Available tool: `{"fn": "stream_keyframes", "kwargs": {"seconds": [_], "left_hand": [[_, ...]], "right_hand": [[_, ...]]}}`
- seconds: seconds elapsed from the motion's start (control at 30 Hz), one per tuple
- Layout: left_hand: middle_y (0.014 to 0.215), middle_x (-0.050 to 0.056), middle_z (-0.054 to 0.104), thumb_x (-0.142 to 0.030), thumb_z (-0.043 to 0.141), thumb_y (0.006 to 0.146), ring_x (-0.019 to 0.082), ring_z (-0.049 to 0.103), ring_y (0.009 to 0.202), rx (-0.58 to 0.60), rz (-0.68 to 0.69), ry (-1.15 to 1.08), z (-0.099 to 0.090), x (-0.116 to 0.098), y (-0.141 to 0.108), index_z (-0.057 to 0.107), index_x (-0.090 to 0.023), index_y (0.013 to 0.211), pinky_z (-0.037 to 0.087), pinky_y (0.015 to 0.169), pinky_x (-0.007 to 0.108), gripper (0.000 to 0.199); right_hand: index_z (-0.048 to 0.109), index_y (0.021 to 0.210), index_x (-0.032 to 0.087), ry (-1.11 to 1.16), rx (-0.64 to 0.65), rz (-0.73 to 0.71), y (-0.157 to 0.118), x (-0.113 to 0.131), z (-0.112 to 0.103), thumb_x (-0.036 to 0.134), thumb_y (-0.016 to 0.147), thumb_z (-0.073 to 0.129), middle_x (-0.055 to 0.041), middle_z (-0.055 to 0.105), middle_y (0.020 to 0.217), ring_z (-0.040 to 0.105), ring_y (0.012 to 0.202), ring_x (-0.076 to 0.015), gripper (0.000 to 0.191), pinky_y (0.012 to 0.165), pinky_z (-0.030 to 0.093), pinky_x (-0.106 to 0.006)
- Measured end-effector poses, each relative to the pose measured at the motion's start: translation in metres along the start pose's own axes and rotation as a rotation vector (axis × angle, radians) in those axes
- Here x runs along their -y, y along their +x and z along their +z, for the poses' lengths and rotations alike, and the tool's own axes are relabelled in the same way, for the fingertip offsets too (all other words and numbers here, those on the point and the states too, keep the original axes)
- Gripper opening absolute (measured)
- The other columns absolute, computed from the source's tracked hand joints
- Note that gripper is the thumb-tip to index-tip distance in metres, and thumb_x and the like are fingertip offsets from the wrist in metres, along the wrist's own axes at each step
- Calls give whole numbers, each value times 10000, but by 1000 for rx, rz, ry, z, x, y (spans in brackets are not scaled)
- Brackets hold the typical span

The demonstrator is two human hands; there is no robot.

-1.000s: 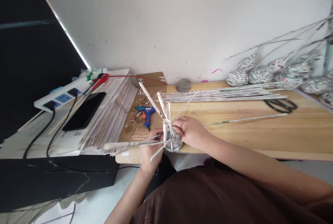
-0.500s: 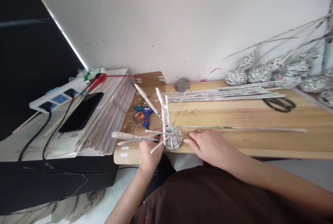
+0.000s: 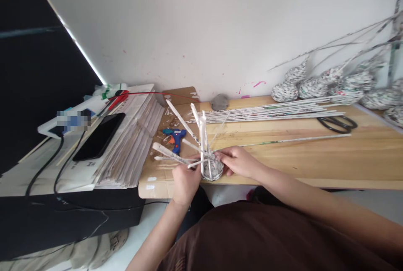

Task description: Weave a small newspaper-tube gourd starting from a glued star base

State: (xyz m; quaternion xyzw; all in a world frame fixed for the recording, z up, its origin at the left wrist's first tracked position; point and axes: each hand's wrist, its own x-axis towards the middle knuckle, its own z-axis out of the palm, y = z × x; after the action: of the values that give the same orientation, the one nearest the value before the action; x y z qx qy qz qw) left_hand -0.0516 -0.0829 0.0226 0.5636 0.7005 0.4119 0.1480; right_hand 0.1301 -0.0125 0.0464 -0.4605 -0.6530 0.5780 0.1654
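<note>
A small round base woven from rolled newspaper [image 3: 214,172] stands near the table's front edge, with several white paper sticks rising and fanning out of it. My left hand [image 3: 185,182] is closed around the left side of this woven base, among the sticks that lean left. At its right rim, the fingers of my right hand [image 3: 234,161] pinch the weave. A long thin paper strand [image 3: 283,140] runs from the base out to the right, behind my right hand. My fingertips are partly hidden by the sticks.
Behind the base lies a bundle of paper sticks [image 3: 267,110] beside black scissors [image 3: 336,124]. A blue glue gun [image 3: 176,138] rests on cardboard to the left. Further left are a paper stack [image 3: 132,149], a phone [image 3: 100,136] and a power strip [image 3: 47,126]. Woven gourd shapes [image 3: 285,91] line the back right.
My right hand has moved left and up onto the base's rim. The long strand's far end has swung back and to the left. The left-leaning sticks have shifted slightly right.
</note>
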Motion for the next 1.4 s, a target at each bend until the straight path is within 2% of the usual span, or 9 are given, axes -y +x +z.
{"fn": "stream_keyframes", "kwargs": {"seconds": [0.1, 0.27, 0.5, 0.63, 0.73, 0.9, 1.17, 1.27, 1.4], "left_hand": [[906, 46, 787, -289, 624, 837, 203, 736, 835, 27, -25, 5, 0, -5, 4, 783, -216, 925, 547, 758, 263, 196], [872, 34, 785, -330, 632, 844, 196, 736, 822, 10, -21, 22, 2, -5, 7, 781, -223, 902, 549, 752, 265, 193], [969, 49, 781, -310, 629, 847, 215, 723, 935, 72, -13, -135, 2, -7, 7, 781, -208, 959, 551, 865, 305, 214], [1053, 68, 764, -313, 665, 808, 237, 710, 987, 278, -47, -288, -10, -3, 8, 756, -181, 1061, 550, 919, 346, 300], [1110, 73, 746, -310, 661, 808, 246, 687, 1050, 478, -48, -404, -26, -2, 11, 739, -188, 1107, 528, 970, 379, 332], [973, 87, 763, -444, 634, 823, 249, 717, 912, 666, -276, -545, -43, -4, 19, 766, -197, 1026, 599, 800, 374, 346], [777, 79, 752, -431, 762, 709, 189, 683, 631, 563, -431, -548, -31, 2, 27, 776, -155, 971, 568, 563, 288, 380], [696, 57, 731, -381, 778, 682, 140, 625, 527, 484, -391, -478, -25, 5, 32, 775, -131, 869, 501, 487, 230, 312], [689, 47, 730, -337, 818, 617, 162, 657, 575, 497, -295, -438, -22, 2, 40, 749, -140, 772, 529, 542, 248, 260]], "right_hand": [[745, 1035, 174, 34, 38, -20, 4, 4, -2, 328, 906, 578, -47, 753, 846, 676, 605, -144, 261, 586, 562, -253], [724, 1139, 193, 177, 184, -112, 4, 4, -4, 260, 800, 702, -42, 760, 961, 704, 802, -170, 346, 674, 570, -251], [739, 1097, 190, 238, 67, -54, 3, 1, 3, 103, 775, 641, -23, 757, 840, 690, 700, -148, 348, 628, 566, -239], [743, 1085, 173, 168, 23, -22, 3, 2, 4, 130, 843, 577, -29, 754, 809, 681, 634, -154, 296, 581, 550, -246], [748, 1084, 179, 61, 1, -91, 3, 1, 3, 187, 890, 539, -34, 760, 831, 681, 639, -163, 285, 594, 538, -257], [756, 1075, 203, -160, -37, -248, 3, 0, 1, 225, 907, 526, -44, 772, 942, 697, 786, -195, 286, 723, 516, -291], [766, 978, 210, -410, -38, -291, -2, 5, 0, 164, 885, 529, -49, 759, 897, 674, 783, -192, 258, 709, 470, -276], [768, 974, 219, -406, -63, -310, -4, 6, 2, 136, 868, 540, -53, 749, 952, 673, 834, -192, 265, 750, 476, -274], [767, 968, 204, -449, -29, -341, -4, 6, 3, 133, 875, 535, -64, 733, 925, 660, 833, -191, 260, 773, 475, -280]]}}
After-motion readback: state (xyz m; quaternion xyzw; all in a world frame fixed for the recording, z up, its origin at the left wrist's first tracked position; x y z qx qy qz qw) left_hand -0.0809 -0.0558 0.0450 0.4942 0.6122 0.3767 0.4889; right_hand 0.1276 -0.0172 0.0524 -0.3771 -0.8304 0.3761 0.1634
